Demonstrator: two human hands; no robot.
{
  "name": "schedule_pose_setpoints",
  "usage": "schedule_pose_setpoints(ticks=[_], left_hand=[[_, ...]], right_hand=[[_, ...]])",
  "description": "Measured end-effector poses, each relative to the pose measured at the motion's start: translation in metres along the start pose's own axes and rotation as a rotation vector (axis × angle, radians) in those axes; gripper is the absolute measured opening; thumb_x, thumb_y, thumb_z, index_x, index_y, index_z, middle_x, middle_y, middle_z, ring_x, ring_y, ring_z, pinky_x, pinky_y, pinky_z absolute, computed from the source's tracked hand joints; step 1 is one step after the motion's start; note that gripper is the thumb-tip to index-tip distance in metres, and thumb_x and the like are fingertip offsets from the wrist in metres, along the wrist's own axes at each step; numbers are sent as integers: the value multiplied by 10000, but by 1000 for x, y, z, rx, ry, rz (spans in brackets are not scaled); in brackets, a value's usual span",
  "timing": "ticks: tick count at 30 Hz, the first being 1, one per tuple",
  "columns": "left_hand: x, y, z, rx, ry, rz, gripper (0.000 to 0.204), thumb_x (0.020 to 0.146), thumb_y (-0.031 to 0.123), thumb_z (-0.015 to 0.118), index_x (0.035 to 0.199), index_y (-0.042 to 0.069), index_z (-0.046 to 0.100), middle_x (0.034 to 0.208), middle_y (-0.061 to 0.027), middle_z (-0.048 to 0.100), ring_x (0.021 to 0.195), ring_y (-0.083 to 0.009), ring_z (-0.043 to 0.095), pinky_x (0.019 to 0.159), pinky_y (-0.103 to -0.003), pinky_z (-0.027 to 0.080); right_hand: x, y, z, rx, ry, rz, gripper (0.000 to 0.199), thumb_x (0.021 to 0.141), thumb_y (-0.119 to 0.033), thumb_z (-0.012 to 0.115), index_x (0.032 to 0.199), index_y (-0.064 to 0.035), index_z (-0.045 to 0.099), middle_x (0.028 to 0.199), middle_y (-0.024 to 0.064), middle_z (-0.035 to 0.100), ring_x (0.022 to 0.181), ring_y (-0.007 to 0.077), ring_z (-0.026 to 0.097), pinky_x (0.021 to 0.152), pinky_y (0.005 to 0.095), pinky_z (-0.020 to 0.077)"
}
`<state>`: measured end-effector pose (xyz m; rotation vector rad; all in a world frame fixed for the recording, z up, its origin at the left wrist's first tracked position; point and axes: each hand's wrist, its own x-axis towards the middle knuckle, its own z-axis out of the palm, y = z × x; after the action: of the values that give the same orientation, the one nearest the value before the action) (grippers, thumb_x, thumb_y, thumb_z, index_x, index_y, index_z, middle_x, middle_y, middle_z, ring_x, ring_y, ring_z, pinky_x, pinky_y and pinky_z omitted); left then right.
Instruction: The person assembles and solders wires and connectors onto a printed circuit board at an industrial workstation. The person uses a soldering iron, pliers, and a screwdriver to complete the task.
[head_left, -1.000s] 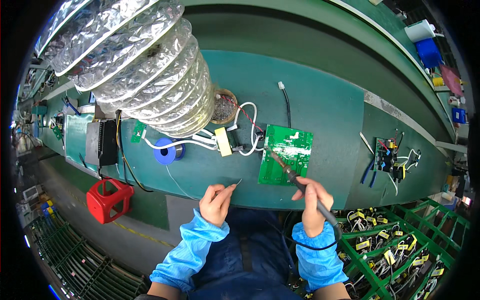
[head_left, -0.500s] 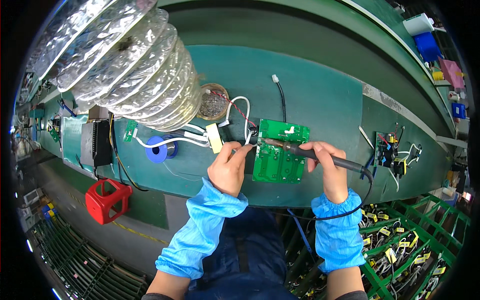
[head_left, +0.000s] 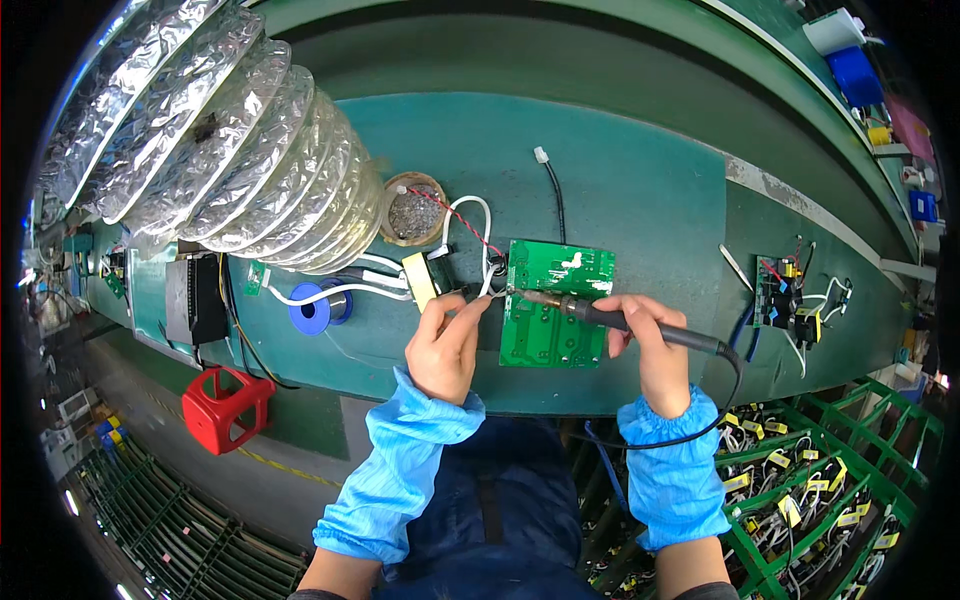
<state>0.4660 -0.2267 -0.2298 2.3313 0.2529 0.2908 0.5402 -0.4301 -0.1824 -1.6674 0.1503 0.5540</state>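
Both hands have closed in on the board's (head_left: pixel 556 318) left edge: the right hand (head_left: pixel 655 345) grips the iron (head_left: pixel 620 320), tip at the board's corner; the left hand (head_left: pixel 445 340) pinches solder wire (head_left: pixel 478 305) beside it on the tabletop (head_left: pixel 640 190).

Both forearms in light blue sleeves are reaching up from the lower edge, the left hand (head_left: pixel 443 345) pinching thumb and forefinger together at its fingertips, the right hand (head_left: pixel 655 345) curling closed in a pen-like grip, knuckles facing up.
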Motion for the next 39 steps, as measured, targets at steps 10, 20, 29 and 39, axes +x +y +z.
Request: schedule_pose_setpoints(ticks=[10, 20, 29, 39], left_hand=[[-9, 0, 2, -27, 24, -14, 283, 717, -71, 590, 955, 75, 640, 814, -56, 476, 561, -140, 488, 528, -259, 413], [2, 2, 11, 67, -20, 6, 326, 675, -62, 595, 952, 104, 637, 827, -35, 481, 546, -147, 491, 517, -280, 442], [0, 3, 5, 13, 23, -10, 310, 704, -78, 578, 963, 79, 647, 818, -52, 478, 542, -126, 458, 520, -246, 407], [4, 4, 11, 74, -37, 30, 336, 659, -76, 588, 949, 87, 636, 822, -35, 470, 565, -148, 500, 525, -277, 444]], right_hand=[[-13, 6, 4, 100, 110, -39, 295, 875, -193, 448, 887, 38, 632, 551, 46, 531, 523, 100, 490, 508, 228, 378], [13, -6, -1, -41, -86, -87, 227, 844, -162, 497, 861, 0, 655, 530, 23, 506, 506, 76, 469, 473, 224, 351], [9, -10, 0, -67, -79, -121, 194, 839, -132, 514, 859, -2, 657, 518, 20, 506, 493, 71, 472, 458, 219, 350], [11, -10, -2, -120, -117, -143, 173, 830, -103, 516, 865, -9, 657, 513, 21, 512, 494, 66, 488, 462, 219, 376]])
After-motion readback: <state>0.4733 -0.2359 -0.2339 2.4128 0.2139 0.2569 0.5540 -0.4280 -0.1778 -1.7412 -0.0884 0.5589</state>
